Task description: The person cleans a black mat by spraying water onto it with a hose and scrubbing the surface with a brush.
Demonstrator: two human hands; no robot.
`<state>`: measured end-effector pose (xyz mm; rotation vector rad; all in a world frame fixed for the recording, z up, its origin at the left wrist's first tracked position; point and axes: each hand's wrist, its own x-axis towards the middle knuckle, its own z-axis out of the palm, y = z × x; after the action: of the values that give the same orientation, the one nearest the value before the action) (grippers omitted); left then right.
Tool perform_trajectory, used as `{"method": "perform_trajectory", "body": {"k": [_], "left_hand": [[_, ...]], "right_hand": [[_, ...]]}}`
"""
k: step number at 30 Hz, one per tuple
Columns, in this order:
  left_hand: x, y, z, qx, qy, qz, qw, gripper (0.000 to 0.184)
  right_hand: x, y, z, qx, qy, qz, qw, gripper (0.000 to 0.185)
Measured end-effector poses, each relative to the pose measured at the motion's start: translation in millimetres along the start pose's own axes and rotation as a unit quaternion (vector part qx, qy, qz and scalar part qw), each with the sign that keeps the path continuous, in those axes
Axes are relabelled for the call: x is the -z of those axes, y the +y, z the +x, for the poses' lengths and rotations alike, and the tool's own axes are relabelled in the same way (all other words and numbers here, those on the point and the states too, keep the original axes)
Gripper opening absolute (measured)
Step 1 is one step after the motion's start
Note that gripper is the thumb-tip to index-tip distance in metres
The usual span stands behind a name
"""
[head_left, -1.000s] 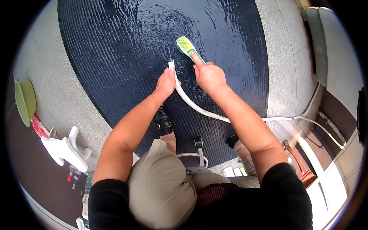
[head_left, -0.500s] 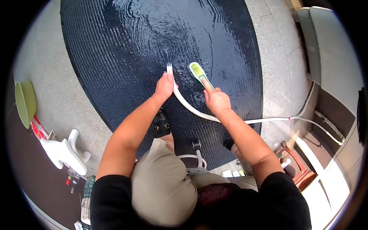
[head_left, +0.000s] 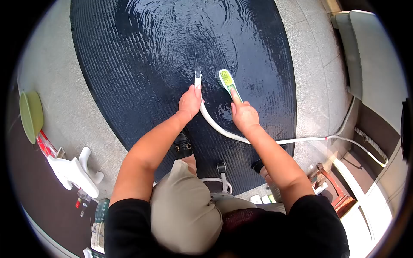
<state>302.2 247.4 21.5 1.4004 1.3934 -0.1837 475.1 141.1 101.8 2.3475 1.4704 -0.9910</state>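
My left hand [head_left: 190, 102] is closed around a white hose [head_left: 215, 125] just behind its mouth, and water runs out onto a dark ribbed mat [head_left: 112, 81]. In my right hand [head_left: 245, 116] is a green-and-white scrubbing brush [head_left: 226, 79], its head to the right of the hose mouth. My index finger lies along the brush's handle; the bristles are hidden underneath. Rippling water covers the mat's far part. From my left hand the hose bends down, passes under my right forearm and runs off to the right.
To the left are a green basin [head_left: 31, 117] and a white plastic stool-like piece [head_left: 73, 172]. A wooden stool or chair [head_left: 340, 193] stands at the lower right, near a ledge. My shoe [head_left: 183, 145] rests on the mat. Grey tiled floor [head_left: 316, 64] borders the mat.
My left hand and the hose mouth have shifted slightly right and downward in view. The brush head has also moved a little to the right. Both hands keep their hold.
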Motion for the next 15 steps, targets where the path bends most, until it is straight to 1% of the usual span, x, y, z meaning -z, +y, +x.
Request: {"method": "perform_trajectory", "body": {"k": [1,2,3,5,7,8,9,10,11,12,13,14,15], "left_hand": [[-3.0,-1.4,8.0,-0.014,0.007,0.039,0.999,0.045],[-7.1,-1.6,13.1,-0.028,0.011,0.079,0.996,0.045],[-1.8,12.4,14.5,-0.02,0.011,0.116,0.993,0.047],[1.7,26.8,23.0,-0.042,0.018,0.202,0.978,0.05],[11.1,46.1,29.6,-0.018,-0.006,0.245,0.969,0.053],[21.1,62.4,28.7,0.002,-0.006,0.27,0.963,0.05],[23.1,62.7,35.4,-0.039,0.064,0.264,0.962,0.05],[33.8,72.3,38.7,-0.051,0.089,0.239,0.966,0.043],[37.0,70.0,52.9,-0.088,0.134,0.162,0.974,0.035],[33.3,60.8,77.8,-0.157,0.225,0.095,0.957,0.026],[34.9,58.1,102.4,-0.191,0.278,0.063,0.939,0.021],[39.8,64.5,113.1,-0.204,0.3,0.034,0.931,0.022],[42.5,69.3,126.3,-0.192,0.297,-0.002,0.936,0.022]], "right_hand": [[-0.6,4.6,2.3,-0.004,-0.003,-0.002,1.0,0.057],[-1.0,7.9,7.4,0.006,0.016,-0.005,1.0,0.056],[4.6,5.5,17.6,0.017,0.039,-0.007,0.999,0.055],[30.5,-13.3,66.9,0.004,0.083,0.001,0.997,0.049],[55.5,-29.7,113.1,-0.021,0.106,0.013,0.994,0.048],[69.3,-36.9,126.5,-0.037,0.084,0.017,0.996,0.047],[76.7,-42.4,133.3,-0.05,0.068,0.006,0.996,0.048],[76.0,-42.0,135.8,-0.047,0.065,-0.005,0.997,0.049],[75.4,-41.6,137.5,-0.043,0.063,-0.018,0.997,0.05],[79.1,-41.8,138.9,-0.041,0.062,-0.02,0.997,0.05],[82.7,-41.0,139.1,-0.039,0.049,-0.025,0.998,0.051],[82.8,-40.6,139.0,-0.039,0.035,-0.028,0.998,0.052],[81.0,-41.8,141.3,-0.039,0.034,-0.028,0.998,0.052]]}}
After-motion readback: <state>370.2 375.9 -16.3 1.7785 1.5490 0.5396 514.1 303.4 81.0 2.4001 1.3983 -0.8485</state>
